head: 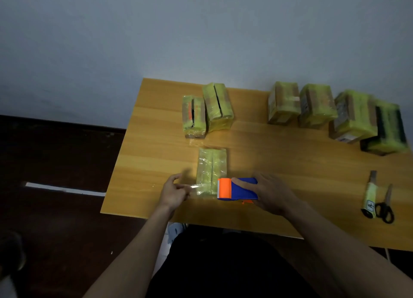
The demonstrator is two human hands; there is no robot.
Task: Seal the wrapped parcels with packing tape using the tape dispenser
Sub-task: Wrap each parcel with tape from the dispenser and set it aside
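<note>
1. Two hands work over one wrapped parcel (212,171) lying flat near the front edge of the wooden table (156,123)
2. Right hand (271,193) grips the blue and orange tape dispenser (237,189), which sits at the parcel's near end
3. Left hand (173,191) pinches the clear tape end (194,187), stretched leftward from the dispenser across the parcel
4. Six more parcels stand along the far side: two (206,111) at left, four (335,114) at right
5. Scissors (384,205) and a wrapped tool (369,193) lie at the right, well apart from the hands
</note>
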